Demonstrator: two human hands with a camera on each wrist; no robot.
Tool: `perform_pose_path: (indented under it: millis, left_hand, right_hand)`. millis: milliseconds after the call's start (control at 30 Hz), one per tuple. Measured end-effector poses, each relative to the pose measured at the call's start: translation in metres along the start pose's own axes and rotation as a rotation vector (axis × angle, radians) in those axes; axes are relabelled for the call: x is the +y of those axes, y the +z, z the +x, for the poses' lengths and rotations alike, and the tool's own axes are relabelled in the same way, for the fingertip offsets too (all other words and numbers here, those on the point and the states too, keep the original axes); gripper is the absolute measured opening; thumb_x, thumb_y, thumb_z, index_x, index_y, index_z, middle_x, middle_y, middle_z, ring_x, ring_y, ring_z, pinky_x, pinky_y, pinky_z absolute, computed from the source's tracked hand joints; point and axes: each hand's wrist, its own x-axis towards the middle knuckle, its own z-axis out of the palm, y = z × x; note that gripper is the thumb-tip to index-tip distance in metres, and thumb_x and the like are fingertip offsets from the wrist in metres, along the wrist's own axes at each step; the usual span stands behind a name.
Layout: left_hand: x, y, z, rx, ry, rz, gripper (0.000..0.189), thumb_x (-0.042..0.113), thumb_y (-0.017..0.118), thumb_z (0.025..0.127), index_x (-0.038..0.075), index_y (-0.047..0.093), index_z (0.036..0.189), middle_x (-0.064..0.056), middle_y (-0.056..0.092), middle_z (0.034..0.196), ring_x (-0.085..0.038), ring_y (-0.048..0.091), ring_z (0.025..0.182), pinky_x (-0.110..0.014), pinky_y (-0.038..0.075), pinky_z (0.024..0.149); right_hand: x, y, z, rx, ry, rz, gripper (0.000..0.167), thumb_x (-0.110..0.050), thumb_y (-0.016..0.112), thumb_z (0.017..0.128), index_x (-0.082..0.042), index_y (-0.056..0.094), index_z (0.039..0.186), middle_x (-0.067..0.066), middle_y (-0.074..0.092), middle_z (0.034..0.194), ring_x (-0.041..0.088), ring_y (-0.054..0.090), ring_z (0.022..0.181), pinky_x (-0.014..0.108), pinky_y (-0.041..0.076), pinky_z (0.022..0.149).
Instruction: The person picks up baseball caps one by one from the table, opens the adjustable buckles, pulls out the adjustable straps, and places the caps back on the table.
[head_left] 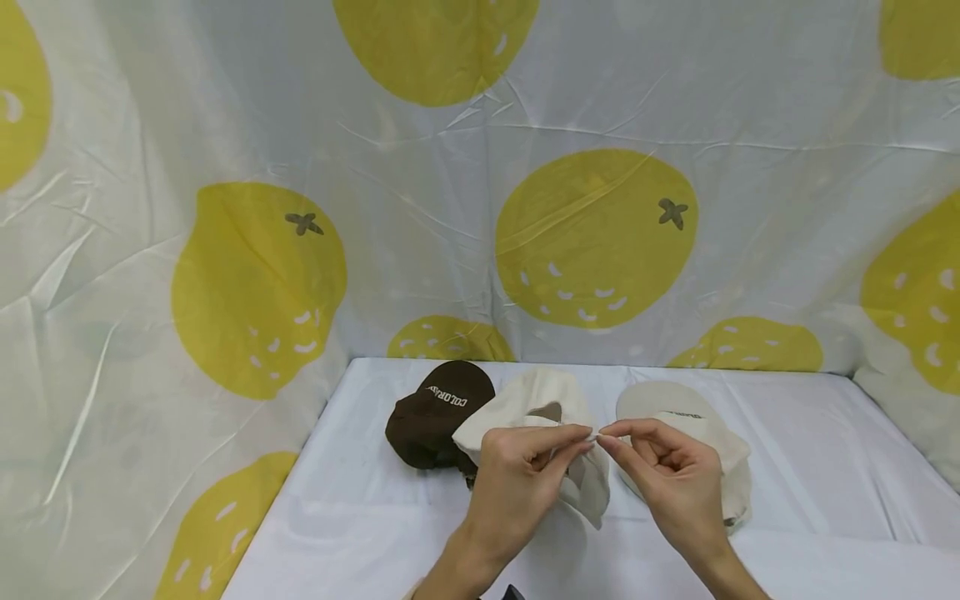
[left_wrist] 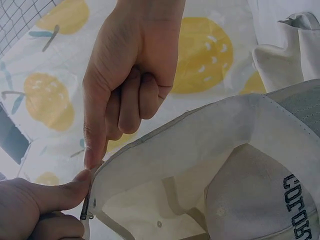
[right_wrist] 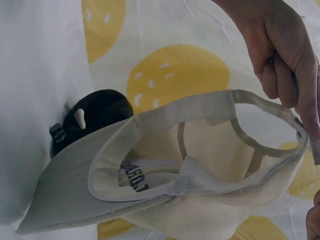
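Observation:
A cream baseball cap is held up off the table between the two hands, its opening and inside lettering showing in the left wrist view. The left hand pinches the narrow back strap of this cap between thumb and index finger. From the other side, the right hand pinches the same strap, fingertips close to the left ones. Near the fingers a small metal buckle shows at the strap. The right wrist view shows the cap's brim pointing away from the hands.
A dark brown cap with white lettering lies to the left, partly behind the held cap. Another cap, beige and cream, lies right, partly covered by the right hand. A lemon-print curtain encloses the white table.

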Motion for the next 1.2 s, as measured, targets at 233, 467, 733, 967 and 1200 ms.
perform_pose_path:
  millis: [233,467,733,967,1200]
  left_hand:
    - [-0.006,0.003,-0.001,0.044,-0.027,-0.024,0.007,-0.001,0.082,0.085,0.000,0.082,0.091,0.001,0.050,0.049,0.010,0.027,0.057,-0.006,0.030,0.050]
    - [-0.008,0.003,-0.001,0.064,-0.025,-0.041,0.006,-0.002,0.082,0.085,0.000,0.082,0.091,0.003,0.044,0.049,0.010,0.024,0.056,-0.007,0.025,0.048]
    - [-0.002,-0.003,0.000,-0.035,-0.110,-0.062,0.006,0.001,0.080,0.088,-0.002,0.082,0.093,0.000,0.050,0.049,0.012,0.027,0.054,-0.005,0.029,0.050]
    - [0.002,-0.003,0.004,-0.076,-0.078,-0.084,0.007,-0.002,0.077,0.089,-0.002,0.081,0.094,-0.011,0.080,0.084,0.000,0.058,0.062,-0.010,0.052,0.062]
    - [0.000,-0.001,0.006,-0.002,-0.049,-0.056,0.003,-0.004,0.079,0.087,-0.001,0.081,0.089,-0.003,0.062,0.055,0.008,0.033,0.055,-0.007,0.039,0.053]
  right_hand:
    - [0.003,-0.001,0.000,-0.013,-0.017,-0.006,0.029,0.025,0.070,0.081,0.005,0.076,0.101,-0.004,0.023,0.051,0.010,0.013,0.042,0.013,0.015,0.036]
    - [0.002,-0.001,0.001,-0.020,-0.008,-0.036,0.026,0.023,0.071,0.083,0.004,0.076,0.101,-0.004,0.024,0.051,0.010,0.014,0.041,0.015,0.017,0.036]
    - [0.000,-0.001,0.001,-0.036,-0.008,-0.081,0.026,0.022,0.071,0.084,0.001,0.076,0.098,-0.003,0.024,0.052,0.011,0.015,0.043,0.019,0.018,0.036]
    - [0.003,0.000,0.001,-0.043,-0.098,-0.018,0.031,0.027,0.069,0.080,0.003,0.076,0.100,-0.004,0.024,0.053,0.009,0.014,0.046,0.020,0.016,0.038]
    - [0.001,0.000,0.001,-0.036,-0.070,-0.010,0.030,0.026,0.070,0.080,0.003,0.076,0.099,-0.004,0.024,0.052,0.009,0.014,0.044,0.015,0.016,0.037]
